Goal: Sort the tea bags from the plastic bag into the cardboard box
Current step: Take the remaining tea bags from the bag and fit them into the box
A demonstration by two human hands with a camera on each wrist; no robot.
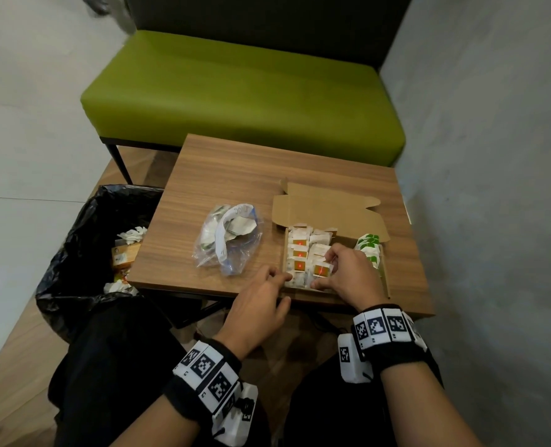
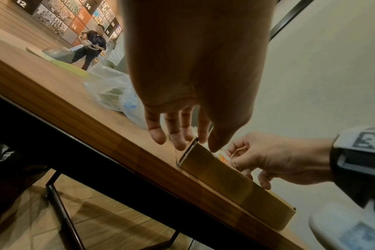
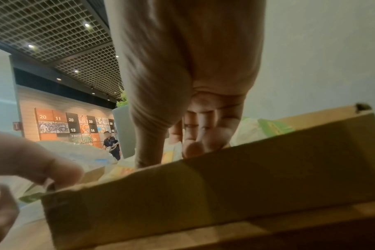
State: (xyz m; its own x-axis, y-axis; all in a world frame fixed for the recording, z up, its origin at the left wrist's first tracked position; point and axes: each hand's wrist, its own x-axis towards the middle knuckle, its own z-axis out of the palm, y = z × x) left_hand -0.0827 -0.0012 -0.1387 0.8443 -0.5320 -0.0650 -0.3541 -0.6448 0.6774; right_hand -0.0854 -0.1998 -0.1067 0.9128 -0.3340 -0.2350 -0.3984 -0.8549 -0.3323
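An open cardboard box (image 1: 329,204) sits on the right of the wooden table (image 1: 235,175). It holds rows of orange-labelled tea bags (image 1: 298,253) on its left and green-labelled tea bags (image 1: 369,250) on its right. My right hand (image 1: 324,272) reaches into the box and pinches an orange tea bag (image 1: 320,270) between thumb and fingers. My left hand (image 1: 282,285) rests with straight fingers against the box's near-left corner (image 2: 190,147). The clear plastic bag (image 1: 229,240) lies left of the box with a few green tea bags inside.
A bin with a black liner (image 1: 83,253) stands at the table's left edge, with wrappers inside. A green bench (image 1: 241,91) is behind the table and a grey wall (image 1: 493,188) runs along the right. Bare tabletop lies beyond the bag and box.
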